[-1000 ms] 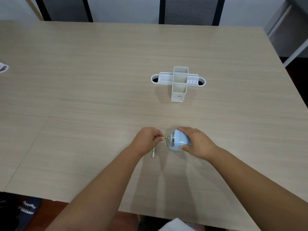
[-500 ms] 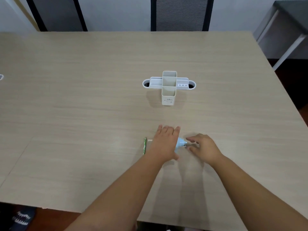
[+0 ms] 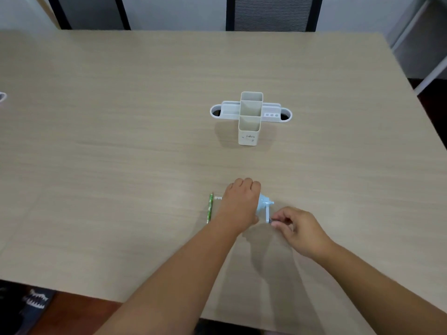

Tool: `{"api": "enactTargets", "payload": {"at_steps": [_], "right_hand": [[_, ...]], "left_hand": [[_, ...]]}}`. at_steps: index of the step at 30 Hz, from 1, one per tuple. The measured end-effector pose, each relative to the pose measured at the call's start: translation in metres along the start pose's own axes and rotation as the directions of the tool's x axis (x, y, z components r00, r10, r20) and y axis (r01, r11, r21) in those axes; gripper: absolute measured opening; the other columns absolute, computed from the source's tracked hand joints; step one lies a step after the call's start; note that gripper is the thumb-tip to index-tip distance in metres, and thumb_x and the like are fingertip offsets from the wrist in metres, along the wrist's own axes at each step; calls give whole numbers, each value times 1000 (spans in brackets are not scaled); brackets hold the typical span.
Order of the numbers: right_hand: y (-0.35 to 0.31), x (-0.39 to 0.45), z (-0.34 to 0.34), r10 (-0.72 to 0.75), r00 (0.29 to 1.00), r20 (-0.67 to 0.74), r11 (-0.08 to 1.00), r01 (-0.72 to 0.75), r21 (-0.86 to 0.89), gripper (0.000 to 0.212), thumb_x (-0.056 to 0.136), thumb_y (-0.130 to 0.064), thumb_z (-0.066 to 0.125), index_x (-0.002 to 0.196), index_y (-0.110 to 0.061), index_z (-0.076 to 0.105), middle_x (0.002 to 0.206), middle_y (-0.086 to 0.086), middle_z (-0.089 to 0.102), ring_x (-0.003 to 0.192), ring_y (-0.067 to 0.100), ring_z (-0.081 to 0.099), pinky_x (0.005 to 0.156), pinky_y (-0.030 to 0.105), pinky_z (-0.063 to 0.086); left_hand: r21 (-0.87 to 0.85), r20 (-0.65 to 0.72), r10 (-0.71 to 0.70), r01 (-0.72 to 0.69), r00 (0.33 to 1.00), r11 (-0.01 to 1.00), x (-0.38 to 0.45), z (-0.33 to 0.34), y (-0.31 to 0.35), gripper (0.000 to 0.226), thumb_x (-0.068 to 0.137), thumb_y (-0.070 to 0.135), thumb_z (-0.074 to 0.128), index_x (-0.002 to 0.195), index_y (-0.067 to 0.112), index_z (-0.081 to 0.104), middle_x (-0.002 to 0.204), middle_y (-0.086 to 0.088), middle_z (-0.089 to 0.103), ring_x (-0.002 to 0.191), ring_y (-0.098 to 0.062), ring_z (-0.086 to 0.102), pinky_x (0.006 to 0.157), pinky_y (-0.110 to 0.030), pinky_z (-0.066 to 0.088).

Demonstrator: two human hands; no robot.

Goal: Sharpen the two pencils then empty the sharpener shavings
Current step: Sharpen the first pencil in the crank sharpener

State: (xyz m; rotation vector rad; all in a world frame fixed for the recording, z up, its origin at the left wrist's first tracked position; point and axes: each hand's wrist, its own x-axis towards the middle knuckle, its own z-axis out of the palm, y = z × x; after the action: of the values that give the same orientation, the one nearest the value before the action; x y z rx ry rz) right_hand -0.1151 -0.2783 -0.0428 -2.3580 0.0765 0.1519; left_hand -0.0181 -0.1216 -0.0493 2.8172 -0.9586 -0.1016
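Sharpener (image 3: 264, 203), light blue and crank-operated, sits on the wooden surface (image 3: 121, 165) near its front edge, directly in front of the person. Most of its body is hidden under the left hand (image 3: 242, 204), which lies over it palm down with the fingers curled across the far side, clamping it against the surface. Only the rear end and the crank arm (image 3: 267, 213) show, to the right of that hand. The crank arm points down toward the person.

The right hand (image 3: 298, 229) pinches the knob at the end of the crank arm between thumb and fingertips; the remaining fingers are loosely curled.

A short white-tipped stub (image 3: 218, 198) projects from under the left side of the left hand. It appears to be the end of a pencil inserted in the sharpener, though the entry point is covered.

The green pencil (image 3: 210, 208) lies flat on the surface just left of the left hand, apart from it, with its length running toward and away from the person.

The white desk organiser (image 3: 250, 117) stands upright near the centre of the surface, well beyond the hands. The compartments that can be seen into hold nothing.
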Motion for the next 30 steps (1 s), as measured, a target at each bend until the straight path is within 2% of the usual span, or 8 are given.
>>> {"api": "enactTargets", "payload": {"at_steps": [5,8,11,14,17,22,27,30], "right_hand": [[-10,48,-25,-81,969,-235,995,65,-76,5,80,-13,69,84,-12,69,77,2,67,73,14,55,71,19,42],[3,68,-9,38,999,-7,977,-38,-210,14,81,-18,59,86,-10,69,82,9,69,87,27,55,75,27,39],[1,22,3,-80,976,204,964,128,-232,33,79,-36,40,79,-14,64,72,6,65,76,26,55,73,28,38],[-5,13,-21,-256,963,84,950,267,-163,16,84,-27,53,83,-16,64,71,1,63,73,18,51,73,25,40],[-7,61,-30,-158,982,-101,960,129,-247,4,82,-14,64,83,-11,67,76,6,67,80,24,53,76,26,41],[3,30,-4,-133,947,292,944,211,-253,9,80,-14,57,80,-13,66,77,7,68,78,26,58,80,23,36],[-5,54,-34,-182,982,-57,970,170,-172,4,81,-14,66,83,-12,68,75,4,67,78,19,53,75,19,37],[6,73,-14,-23,995,101,961,50,-270,11,82,-11,58,78,-6,67,78,14,68,85,31,56,81,30,41]], "left_hand": [[4,-8,25,-25,1000,1000,1,1,-2,69,37,34,87,95,12,57,90,-5,58,80,-25,52,68,-34,44],[-4,-29,-2,2,1000,1000,0,2,-1,65,34,32,86,90,13,59,84,-4,58,74,-25,54,63,-33,45],[-15,-26,4,-5,1000,1000,2,4,-2,64,35,30,85,91,14,59,85,-3,58,74,-25,54,63,-33,46],[-11,-16,9,-9,1000,1000,1,2,-3,67,34,29,85,94,14,59,88,-4,58,78,-25,53,65,-32,44],[-40,-30,20,-21,999,999,2,3,-6,65,36,28,84,94,14,59,88,-4,58,77,-25,52,65,-33,44],[-81,-68,16,-21,998,996,3,8,-5,59,39,28,81,93,15,59,87,-4,58,74,-27,52,64,-34,47],[-64,-89,34,-39,996,997,6,9,-7,64,33,27,80,92,14,59,85,-5,57,70,-27,52,61,-33,45],[-62,-90,33,-39,995,997,4,11,-6,61,37,31,79,93,15,59,86,-4,57,70,-26,51,62,-34,46]]}}
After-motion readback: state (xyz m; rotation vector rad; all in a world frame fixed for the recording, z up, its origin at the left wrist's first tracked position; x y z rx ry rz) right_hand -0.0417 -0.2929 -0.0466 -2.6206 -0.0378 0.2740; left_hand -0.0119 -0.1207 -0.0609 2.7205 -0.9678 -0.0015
